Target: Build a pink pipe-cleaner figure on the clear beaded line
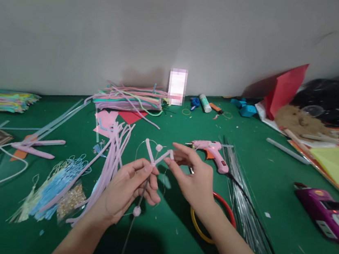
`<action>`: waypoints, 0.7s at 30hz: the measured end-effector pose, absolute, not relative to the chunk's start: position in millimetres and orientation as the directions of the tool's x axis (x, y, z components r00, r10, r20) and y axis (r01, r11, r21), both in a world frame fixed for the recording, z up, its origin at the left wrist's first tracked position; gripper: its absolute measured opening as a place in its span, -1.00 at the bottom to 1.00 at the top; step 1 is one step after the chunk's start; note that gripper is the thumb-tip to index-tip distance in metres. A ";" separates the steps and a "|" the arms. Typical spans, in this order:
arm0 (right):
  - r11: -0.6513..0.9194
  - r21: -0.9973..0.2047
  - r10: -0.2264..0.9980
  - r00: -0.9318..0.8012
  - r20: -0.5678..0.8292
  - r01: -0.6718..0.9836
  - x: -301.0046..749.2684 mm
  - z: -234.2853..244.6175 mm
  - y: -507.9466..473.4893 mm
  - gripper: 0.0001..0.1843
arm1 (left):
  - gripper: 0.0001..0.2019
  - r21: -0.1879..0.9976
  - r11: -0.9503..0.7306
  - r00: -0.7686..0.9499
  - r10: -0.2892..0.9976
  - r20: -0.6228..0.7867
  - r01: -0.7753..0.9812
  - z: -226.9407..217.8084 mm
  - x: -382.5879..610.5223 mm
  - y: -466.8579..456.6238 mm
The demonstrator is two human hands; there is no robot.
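Observation:
Near the middle of the table, my left hand [133, 184] pinches a pale pink pipe cleaner [149, 149] where it meets a thin wire stem [141, 195]. Two arms of the pipe cleaner spread upward from that pinch in a V. At the right arm's bent tip is my right hand [196, 177], thumb and fingers closing on the fuzzy end. A thin wire loop carries a small pink ball [158, 147] above the V; another pink ball [137, 211] sits lower, beside the stem. My left palm hides part of the wire.
A pink glue gun [214, 150] lies beyond my right hand, near a bundle of wires [241, 197] and coloured rings [197, 227]. Lilac pipe cleaners [114, 149], blue tassels [60, 183] and a bag of beads [71, 201] lie left. A purple device [325, 214] sits right.

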State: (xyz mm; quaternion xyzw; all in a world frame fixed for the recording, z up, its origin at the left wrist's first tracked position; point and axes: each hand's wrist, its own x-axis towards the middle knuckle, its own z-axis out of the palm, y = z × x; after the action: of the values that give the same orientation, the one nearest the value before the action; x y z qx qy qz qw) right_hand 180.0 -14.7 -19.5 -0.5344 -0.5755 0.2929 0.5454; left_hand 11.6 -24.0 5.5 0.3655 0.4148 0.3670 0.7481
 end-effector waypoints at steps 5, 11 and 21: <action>0.391 -0.701 0.824 0.112 0.555 0.597 181.5 -25.4 -15.9 -0.85 | -0.80 0.865 0.463 0.394 0.844 -0.363 -0.195 5.2 12.8 -26.9; 0.250 -0.876 0.918 0.189 0.350 0.412 180.3 -22.7 -15.5 -0.81 | -0.78 0.863 0.457 0.342 0.863 -0.372 -0.216 5.6 13.6 -24.6; 0.074 -0.997 0.993 0.096 0.073 -0.008 179.4 -25.3 -12.1 -0.64 | -0.81 0.876 0.441 0.350 0.866 -0.358 -0.196 1.5 10.8 -23.8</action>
State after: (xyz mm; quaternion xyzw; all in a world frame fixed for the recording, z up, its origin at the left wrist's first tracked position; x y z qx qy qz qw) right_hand 179.4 -12.1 -25.3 -0.5020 -0.4906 0.4594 0.5443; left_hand 10.8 -23.8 1.5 0.3824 0.4382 0.3649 0.7271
